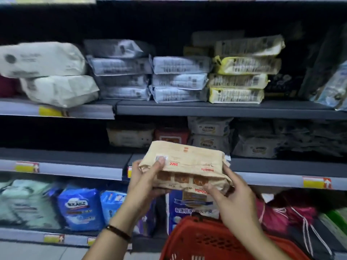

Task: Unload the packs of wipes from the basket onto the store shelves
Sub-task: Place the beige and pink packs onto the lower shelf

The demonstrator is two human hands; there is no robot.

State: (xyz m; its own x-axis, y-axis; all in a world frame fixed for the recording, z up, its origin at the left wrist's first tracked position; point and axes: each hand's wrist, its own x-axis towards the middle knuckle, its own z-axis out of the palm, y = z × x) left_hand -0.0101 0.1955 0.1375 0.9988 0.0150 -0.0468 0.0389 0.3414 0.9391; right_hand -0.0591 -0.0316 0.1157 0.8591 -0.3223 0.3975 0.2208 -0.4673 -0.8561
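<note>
Both hands hold one beige pack of wipes (185, 166) in the air in front of the middle shelf (262, 166). The left hand (144, 182) grasps its 9 o'clock end, fingers clenched on it; the right hand (234, 196) grips the 4 o'clock corner. The red basket (206, 241) sits at 6 o'clock below.

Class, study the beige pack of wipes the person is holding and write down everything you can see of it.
The beige pack of wipes is a soft, crinkled wrapper, roughly rectangular, with red-orange printing that reads upside down and a row of brownish squares along its near face. A small pale label sits near its left end. It is held level in the air in front of the middle shelf, above the red basket. The left hand grips its left end, thumb on top; the right hand supports its right end from below.
</note>
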